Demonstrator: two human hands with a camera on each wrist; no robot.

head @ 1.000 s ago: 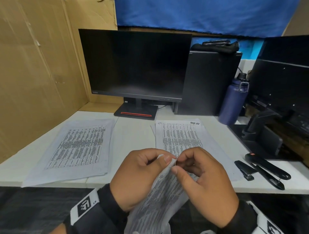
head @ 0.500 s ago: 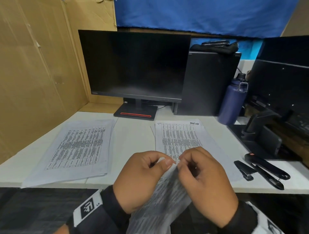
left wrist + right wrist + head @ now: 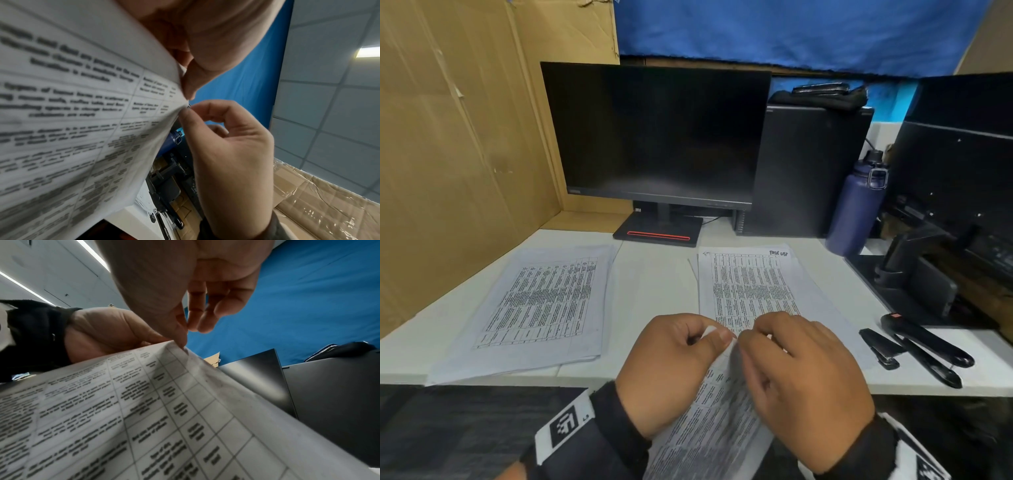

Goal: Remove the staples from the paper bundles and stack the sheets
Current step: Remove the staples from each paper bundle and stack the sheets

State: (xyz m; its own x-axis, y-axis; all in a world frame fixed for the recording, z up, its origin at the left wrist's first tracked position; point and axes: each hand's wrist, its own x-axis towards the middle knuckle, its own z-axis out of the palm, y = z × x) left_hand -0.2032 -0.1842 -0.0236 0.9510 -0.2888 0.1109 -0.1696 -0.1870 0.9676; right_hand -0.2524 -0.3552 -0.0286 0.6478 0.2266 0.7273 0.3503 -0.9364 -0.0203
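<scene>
I hold a printed paper bundle (image 3: 709,425) up over the desk's front edge, its top corner between both hands. My left hand (image 3: 681,356) pinches that corner between thumb and fingers. My right hand (image 3: 787,370) pinches at the same corner, where a small dark staple (image 3: 188,106) shows at thumb and forefinger in the left wrist view. The bundle's printed table (image 3: 164,402) fills the right wrist view. A pile of loose sheets (image 3: 541,301) lies on the desk's left side. Another paper bundle (image 3: 750,284) lies in the middle, behind my hands.
A black stapler (image 3: 928,346) and a small black staple remover (image 3: 878,347) lie at the right on the white desk (image 3: 654,274). A monitor (image 3: 657,133), a computer tower (image 3: 808,171) and a blue bottle (image 3: 856,209) stand at the back. A cardboard wall (image 3: 448,154) bounds the left.
Both hands and the held bundle have stayed in nearly the same place. My right fingers have shifted a little at the corner, closer against my left thumb.
</scene>
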